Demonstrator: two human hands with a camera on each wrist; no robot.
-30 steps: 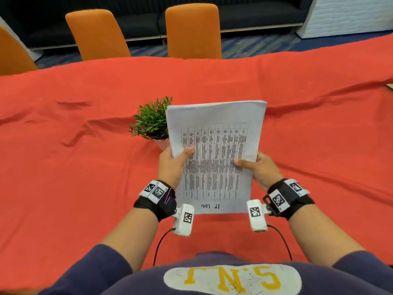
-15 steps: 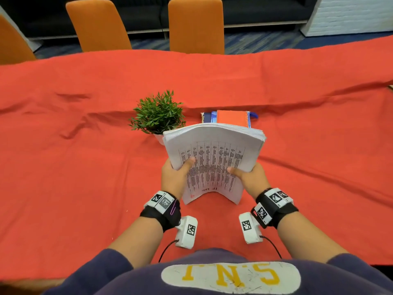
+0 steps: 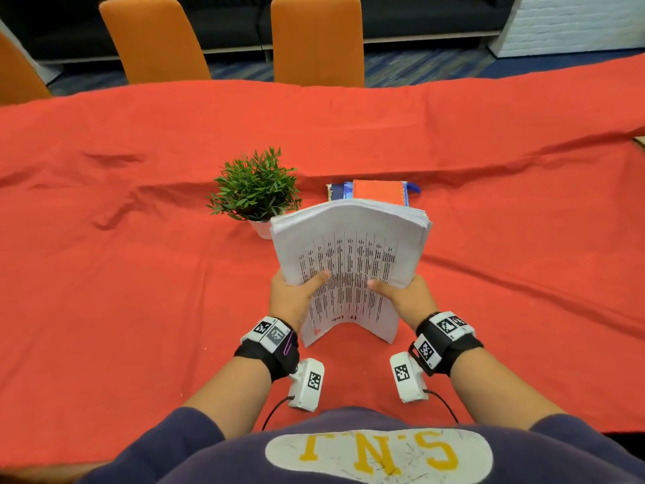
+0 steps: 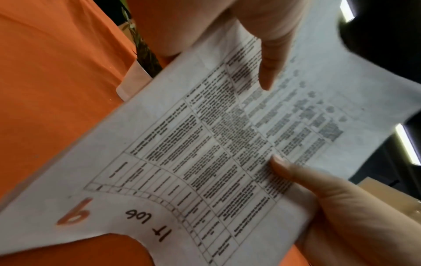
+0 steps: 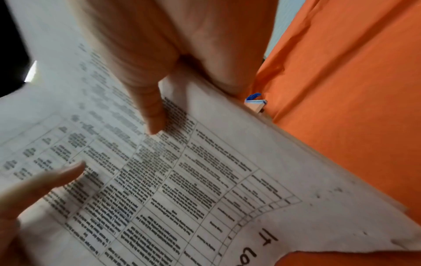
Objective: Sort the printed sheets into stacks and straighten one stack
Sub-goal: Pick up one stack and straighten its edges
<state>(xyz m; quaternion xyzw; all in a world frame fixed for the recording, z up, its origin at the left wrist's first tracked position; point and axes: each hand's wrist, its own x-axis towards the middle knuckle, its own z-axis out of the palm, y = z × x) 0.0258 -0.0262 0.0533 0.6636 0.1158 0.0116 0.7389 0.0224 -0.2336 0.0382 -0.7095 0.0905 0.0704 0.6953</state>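
Observation:
A thick stack of printed sheets (image 3: 349, 260) with a table of text stands on its near edge on the red tablecloth (image 3: 139, 274), bowed into an arch and leaning away from me. My left hand (image 3: 293, 295) grips its left side, thumb on the top page. My right hand (image 3: 405, 295) grips the right side the same way. In the left wrist view the stack (image 4: 205, 153) shows handwritten "IT LOG" and a red mark, with the left thumb (image 4: 271, 59) on it. The right wrist view shows the stack (image 5: 182, 180) under the right thumb (image 5: 152, 115).
A small potted plant (image 3: 256, 192) in a white pot stands just beyond the stack to the left. Notebooks (image 3: 373, 192), an orange one on top, lie behind the stack. Orange chairs (image 3: 314, 40) stand at the table's far side.
The stack was held up flat in the air; it has come down and tilted away, its near edge now resting on the cloth and bowed. The notebooks behind came into view.

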